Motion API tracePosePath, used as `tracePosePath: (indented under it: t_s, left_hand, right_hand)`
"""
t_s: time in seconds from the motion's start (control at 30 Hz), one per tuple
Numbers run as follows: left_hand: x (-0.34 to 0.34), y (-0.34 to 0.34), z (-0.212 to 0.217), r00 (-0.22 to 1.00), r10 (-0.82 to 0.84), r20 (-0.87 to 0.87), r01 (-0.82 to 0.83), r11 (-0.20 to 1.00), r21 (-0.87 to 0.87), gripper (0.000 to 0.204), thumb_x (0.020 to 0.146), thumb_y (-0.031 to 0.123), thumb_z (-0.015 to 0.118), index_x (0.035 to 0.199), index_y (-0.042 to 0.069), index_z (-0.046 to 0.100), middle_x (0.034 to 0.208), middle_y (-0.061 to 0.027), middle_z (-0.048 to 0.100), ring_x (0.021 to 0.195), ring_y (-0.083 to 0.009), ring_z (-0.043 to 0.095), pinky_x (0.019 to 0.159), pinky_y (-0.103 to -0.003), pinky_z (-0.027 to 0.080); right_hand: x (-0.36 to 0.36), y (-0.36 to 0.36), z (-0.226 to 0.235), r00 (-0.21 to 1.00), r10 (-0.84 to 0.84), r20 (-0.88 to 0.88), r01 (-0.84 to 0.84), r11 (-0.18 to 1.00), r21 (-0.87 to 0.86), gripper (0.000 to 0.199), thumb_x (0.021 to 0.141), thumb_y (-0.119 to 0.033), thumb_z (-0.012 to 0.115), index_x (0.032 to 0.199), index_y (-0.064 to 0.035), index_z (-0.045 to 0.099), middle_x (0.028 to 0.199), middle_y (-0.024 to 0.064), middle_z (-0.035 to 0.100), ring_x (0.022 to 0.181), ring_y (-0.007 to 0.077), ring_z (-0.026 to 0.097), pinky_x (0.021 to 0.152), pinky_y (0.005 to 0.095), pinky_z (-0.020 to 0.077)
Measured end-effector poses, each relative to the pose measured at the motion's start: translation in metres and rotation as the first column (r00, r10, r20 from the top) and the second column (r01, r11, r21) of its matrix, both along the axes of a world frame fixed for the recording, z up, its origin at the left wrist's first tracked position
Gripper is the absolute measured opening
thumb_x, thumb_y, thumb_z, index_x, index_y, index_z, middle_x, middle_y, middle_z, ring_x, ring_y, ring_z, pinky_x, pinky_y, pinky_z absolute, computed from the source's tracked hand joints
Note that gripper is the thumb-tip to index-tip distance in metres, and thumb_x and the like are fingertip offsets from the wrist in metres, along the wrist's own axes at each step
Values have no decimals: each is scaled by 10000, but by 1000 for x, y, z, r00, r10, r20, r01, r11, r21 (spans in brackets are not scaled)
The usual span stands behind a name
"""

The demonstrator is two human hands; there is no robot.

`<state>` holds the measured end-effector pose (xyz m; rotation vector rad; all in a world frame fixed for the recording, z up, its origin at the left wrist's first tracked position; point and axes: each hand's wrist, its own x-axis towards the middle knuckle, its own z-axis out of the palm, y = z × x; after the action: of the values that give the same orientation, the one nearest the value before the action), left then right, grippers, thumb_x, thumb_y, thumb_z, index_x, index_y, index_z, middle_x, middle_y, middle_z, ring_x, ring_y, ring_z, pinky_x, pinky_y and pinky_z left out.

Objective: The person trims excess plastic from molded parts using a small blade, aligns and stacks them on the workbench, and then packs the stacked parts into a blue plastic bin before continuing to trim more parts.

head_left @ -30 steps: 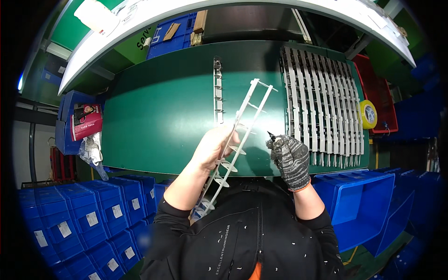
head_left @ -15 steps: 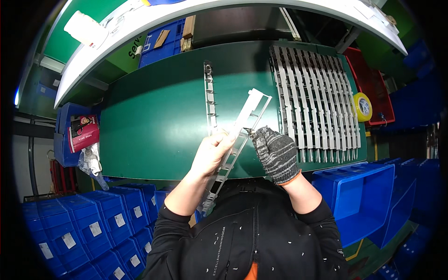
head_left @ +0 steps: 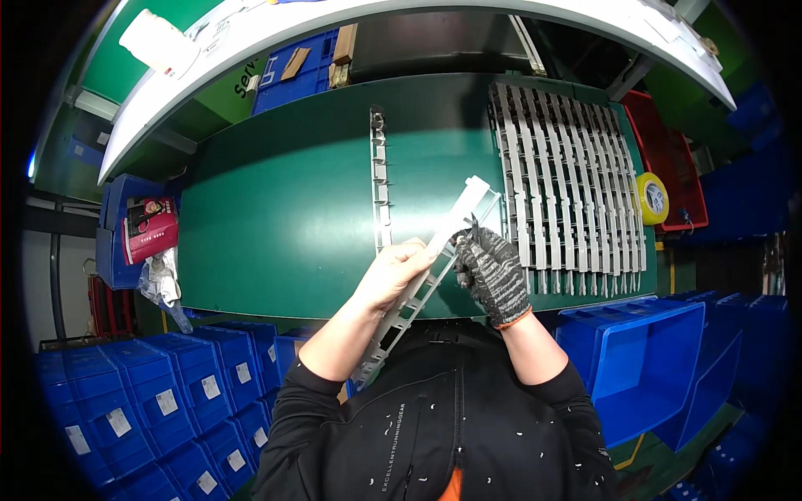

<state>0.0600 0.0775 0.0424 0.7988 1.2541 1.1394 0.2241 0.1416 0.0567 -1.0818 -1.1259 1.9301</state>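
Seen from above, a person in a black top works at a green surface (head_left: pixel 276 217), and everything here is placed relative to it. Off its left edge hangs a blue bin holding a red package (head_left: pixel 150 227), with crumpled clear plastic (head_left: pixel 160 280) just under it; below the surface's near-left edge sit rows of stacked blue bins (head_left: pixel 125 401) with white labels. Near the middle of the surface, one narrow grey plastic strip (head_left: pixel 380 179) lies flat, running from the far edge toward the person. Just right of it, over the near edge, the bare left hand (head_left: pixel 393 274) has its grip closed around a long white ladder-shaped plastic strip (head_left: pixel 434 259); the strip is tilted, its upper end pointing to the far right above the surface and its lower end reaching down past the near edge toward the person's chest. The right hand (head_left: pixel 493 271), in a grey knitted glove with an orange cuff, has its grip curled tight against the right side of the same strip, and a small dark tip shows at its fingers; what it is cannot be told. Across the right part of the surface lies a row of similar grey strips (head_left: pixel 568 184), side by side. Beyond the right edge are a yellow tape roll (head_left: pixel 653 199), a red tray (head_left: pixel 668 159), and, nearer the person, a large blue bin (head_left: pixel 643 367).
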Motion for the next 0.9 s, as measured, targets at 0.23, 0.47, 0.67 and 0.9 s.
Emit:
tracePosePath:
  t_s: [0.23, 0.47, 0.67, 0.9]
  left_hand:
    - [-23, -14, 5, 1000, -23, 3, 23, 998, -52, 250, 857, 235, 548, 984, 20, 566, 874, -4, 558, 804, -79, 489, 766, -224, 395]
    - [-58, -61, -3, 977, -215, -9, 212, 968, -132, 221, 854, 220, 545, 932, 16, 582, 877, -58, 588, 803, -121, 509, 754, -253, 412]
    - [-36, -55, -9, 912, 110, 396, -145, 988, 61, 280, 846, 244, 565, 675, 30, 506, 764, -85, 551, 735, -191, 549, 709, -316, 480]
    - [-12, -38, -9, 691, 115, 714, -142, 990, -22, 340, 869, 285, 522, 605, 81, 457, 677, -33, 462, 833, -215, 499, 712, -422, 495]
  right_hand:
    - [17, 44, 29, 923, -314, -224, 291, 948, -130, 92, 808, -91, 571, 863, -20, 554, 621, 20, 533, 415, 60, 412, 346, 164, 332]
    - [45, 87, 54, 761, -509, -402, 509, 853, -116, 111, 853, -80, 524, 947, -22, 535, 731, 28, 558, 526, 26, 458, 373, 130, 366]
    - [7, 37, 29, 988, -122, -96, 148, 925, 350, 197, 897, -174, 483, 968, -11, 567, 720, 33, 585, 599, 94, 534, 530, 219, 437]
    - [-9, 4, 0, 928, -31, 372, -296, 543, 786, 173, 859, -158, 525, 858, -2, 602, 634, 86, 564, 556, 190, 555, 518, 312, 428]
